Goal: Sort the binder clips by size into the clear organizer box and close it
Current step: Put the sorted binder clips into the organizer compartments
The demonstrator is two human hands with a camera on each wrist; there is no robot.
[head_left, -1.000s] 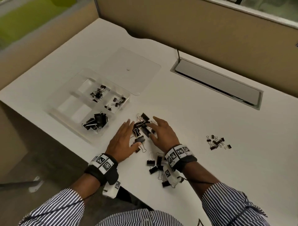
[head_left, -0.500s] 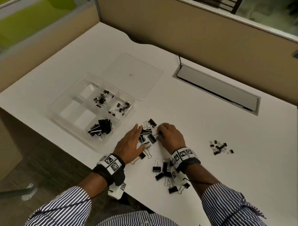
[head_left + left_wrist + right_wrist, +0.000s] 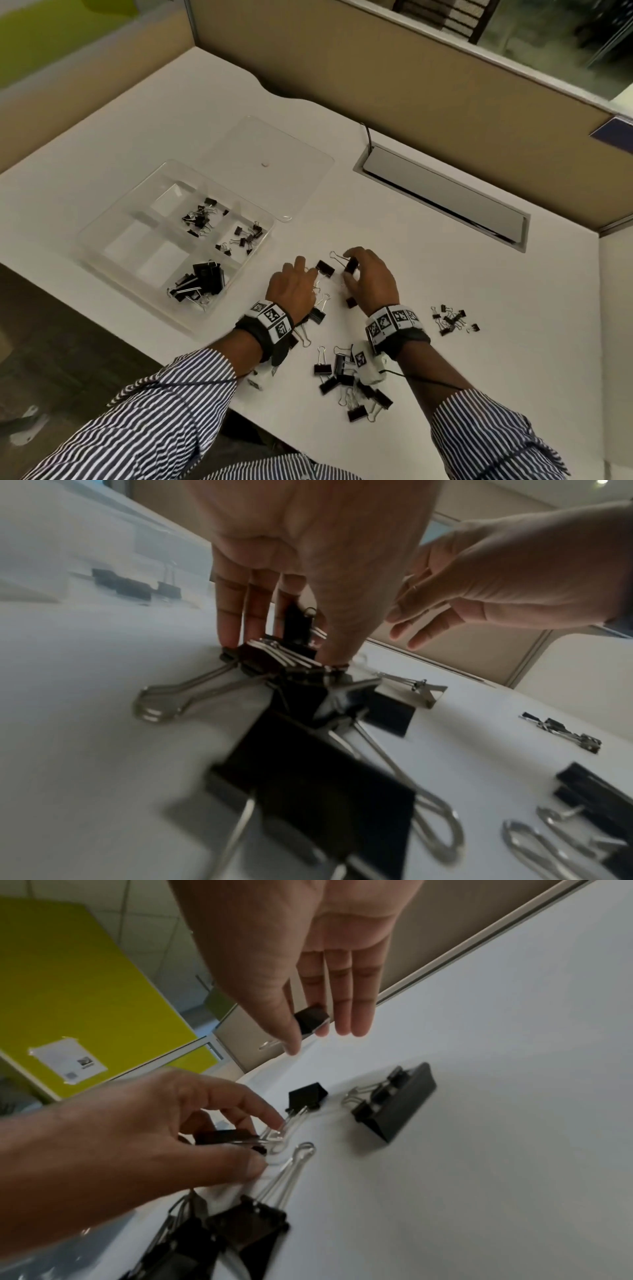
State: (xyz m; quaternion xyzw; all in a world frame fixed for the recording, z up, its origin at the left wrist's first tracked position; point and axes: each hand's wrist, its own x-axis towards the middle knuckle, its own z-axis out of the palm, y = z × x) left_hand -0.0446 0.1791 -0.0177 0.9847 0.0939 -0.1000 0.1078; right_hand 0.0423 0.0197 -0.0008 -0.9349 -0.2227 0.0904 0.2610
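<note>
Lying nearest the person, below the right wrist, a loose heap of binder clips (image 3: 346, 377) sits on the white desk (image 3: 445, 274), handles pointing every way. Left hand (image 3: 293, 286) has its fingers curled, pinching a bunch of clips (image 3: 274, 658) against the desk. Right hand (image 3: 371, 279), raised just beside it, pinches one black clip (image 3: 351, 265) between thumb and forefinger, wire handle pointing away to the left, other fingers straight. Right of the right wrist lies a cluster of small clips (image 3: 452, 320). Left of and beyond the left hand stands the clear organizer box (image 3: 102, 226), part-filled, its lid (image 3: 274, 171) flat behind, long axis running away from the hands.
</note>
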